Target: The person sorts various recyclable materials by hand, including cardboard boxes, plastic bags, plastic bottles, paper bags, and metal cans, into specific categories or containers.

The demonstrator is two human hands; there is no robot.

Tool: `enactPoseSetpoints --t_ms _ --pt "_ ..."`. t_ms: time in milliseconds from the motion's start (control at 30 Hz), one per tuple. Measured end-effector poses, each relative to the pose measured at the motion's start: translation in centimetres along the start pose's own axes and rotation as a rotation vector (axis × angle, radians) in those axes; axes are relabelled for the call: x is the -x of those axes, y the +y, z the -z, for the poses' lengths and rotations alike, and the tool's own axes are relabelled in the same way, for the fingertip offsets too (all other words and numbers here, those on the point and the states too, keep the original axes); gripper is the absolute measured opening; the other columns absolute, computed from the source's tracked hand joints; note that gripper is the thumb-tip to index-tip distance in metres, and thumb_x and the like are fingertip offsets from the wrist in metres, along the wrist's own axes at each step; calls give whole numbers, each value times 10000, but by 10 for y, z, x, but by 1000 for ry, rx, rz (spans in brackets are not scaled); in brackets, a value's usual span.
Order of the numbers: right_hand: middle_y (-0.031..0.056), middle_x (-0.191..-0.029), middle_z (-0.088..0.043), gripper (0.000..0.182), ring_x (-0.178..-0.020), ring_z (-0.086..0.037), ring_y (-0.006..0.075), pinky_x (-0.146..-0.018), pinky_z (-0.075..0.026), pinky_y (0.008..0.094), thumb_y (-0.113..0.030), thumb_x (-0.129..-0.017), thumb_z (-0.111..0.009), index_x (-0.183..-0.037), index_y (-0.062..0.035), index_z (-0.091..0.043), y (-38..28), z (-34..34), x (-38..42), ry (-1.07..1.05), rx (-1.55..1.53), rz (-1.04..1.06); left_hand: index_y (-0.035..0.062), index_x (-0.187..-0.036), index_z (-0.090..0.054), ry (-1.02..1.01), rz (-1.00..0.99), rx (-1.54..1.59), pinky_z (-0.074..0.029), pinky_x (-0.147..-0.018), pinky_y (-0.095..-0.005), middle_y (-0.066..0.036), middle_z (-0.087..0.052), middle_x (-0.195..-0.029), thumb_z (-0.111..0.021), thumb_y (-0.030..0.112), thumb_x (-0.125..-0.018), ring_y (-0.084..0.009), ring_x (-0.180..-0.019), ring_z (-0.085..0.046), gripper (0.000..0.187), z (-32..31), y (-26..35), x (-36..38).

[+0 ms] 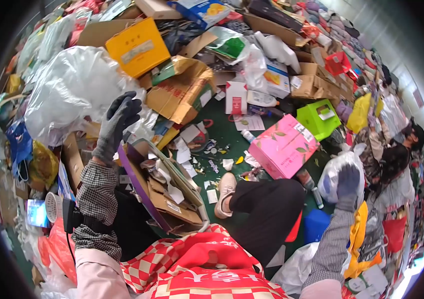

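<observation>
The gloved left hand [117,122] was raised with fingers loosely spread, holding nothing, beside a big clear bag [70,89]. The gloved right hand [347,183] gripped a small white bag [332,175], fingers curled. No writing was legible.

1. left hand [117,124] wears a dark grey glove; its sleeve [96,192] is a small black-and-white check.
2. right hand [347,185] wears a grey-blue glove; its sleeve [332,244] is a fine grey check.
3. plastic bag [335,172] at the right hand is clear-white.
4. large plastic bag [70,89] near the left hand is translucent white.
5. apron [197,264] is red-and-white checked with a solid red panel.
6. box [283,145] is bright pink with green leaf prints.
7. small crate [318,119] is lime green.
8. carton [137,47] is yellow with a pale label.
9. floor [232,137] is dark green.
10. trouser leg [267,209] is black; shoe [225,192] is pale beige.
</observation>
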State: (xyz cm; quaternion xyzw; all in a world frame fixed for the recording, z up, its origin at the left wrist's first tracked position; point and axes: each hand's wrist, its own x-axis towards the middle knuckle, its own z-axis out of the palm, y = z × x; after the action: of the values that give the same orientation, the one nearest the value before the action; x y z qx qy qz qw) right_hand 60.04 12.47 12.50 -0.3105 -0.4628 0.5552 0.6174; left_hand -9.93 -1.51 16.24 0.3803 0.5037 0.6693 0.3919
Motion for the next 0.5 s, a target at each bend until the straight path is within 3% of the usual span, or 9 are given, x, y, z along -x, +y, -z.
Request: enactPoseSetpoints --t_ms 133,167,200,233,267,300,367,400,500 --pt "32 -1091 -562 343 -929 -573 165 -792 -465 277 -187 -914 -393 -1241 -108 -454 101 -251 -94 -62 184 -363 87 -1224 -494 194 91 33 -464 -825 -279 -43 -597 -1054 -531 287 -898 -140 -969 -573 384 26 -22 -18" --pt "42 -1053 -575 324 -914 -581 158 -743 -470 240 -225 -906 -428 -1203 -107 -484 159 -262 -119 -282 333 -350 84 -1224 -494 194 97 38 -462 -817 -273 -39 -598 -1046 -537 293 -895 -134 -961 -572 391 29 -24 -20" --pt "38 -971 -583 280 -834 -585 145 -656 -480 246 -275 -892 -469 -1110 -110 -531 202 -295 -125 -316 333 -404 82 -1223 -495 192 100 43 -461 -808 -267 -36 -600 -1038 -544 298 -892 -128 -954 -572 398 30 -24 -22" --pt "22 -874 -580 241 -699 -569 129 -577 -476 273 -316 -873 -526 -1027 -132 -552 243 -323 -129 -220 156 -611 74 -1229 -488 157 51 19 -458 -798 -260 -35 -597 -1032 -557 303 -886 -122 -944 -569 418 29 -25 -25" --pt "-9 -731 -525 203 -555 -495 114 -488 -432 285 -348 -858 -570 -928 -159 -538 267 -364 -126 -153 240 -761 55 -1241 -470 120 63 62 -436 -786 -239 -28 -579 -1040 -574 253 -875 -106 -930 -547 429 30 -26 -27" --pt "-34 -637 -443 254 -494 -426 104 -441 -377 286 -409 -827 -614 -862 -181 -506 320 -367 -141 -237 62 -942 40 -1245 -465 158 70 22 -434 -782 -232 -33 -577 -1047 -574 232 -877 -101 -928 -541 429 25 -22 -28" --pt "-60 -585 -350 354 -456 -352 82 -409 -314 268 -474 -765 -666 -825 -192 -460 366 -417 -142 -155 351 -948 18 -1251 -458 202 88 -35 -427 -782 -219 -37 -571 -1057 -573 189 -880 -89 -924 -527 425 21 -20 -29" --pt "1 -686 -432 481 -561 -459 144 -482 -416 347 -516 -713 -695 -937 -150 -477 403 -426 -151 -151 488 -925 10 -1254 -456 206 98 -54 -424 -785 -214 -36 -568 -1060 -573 167 -881 -82 -924 -519 421 23 -22 -29" --pt "139 -1093 -483 822 -951 -496 302 -710 -440 519 -572 -650 -706 -1231 -93 -377 494 -456 -169 -69 764 -784 8 -1285 -416 210 127 11 -409 -818 -211 -43 -550 -1087 -573 157 -887 -79 -947 -507 453 25 -22 -28"
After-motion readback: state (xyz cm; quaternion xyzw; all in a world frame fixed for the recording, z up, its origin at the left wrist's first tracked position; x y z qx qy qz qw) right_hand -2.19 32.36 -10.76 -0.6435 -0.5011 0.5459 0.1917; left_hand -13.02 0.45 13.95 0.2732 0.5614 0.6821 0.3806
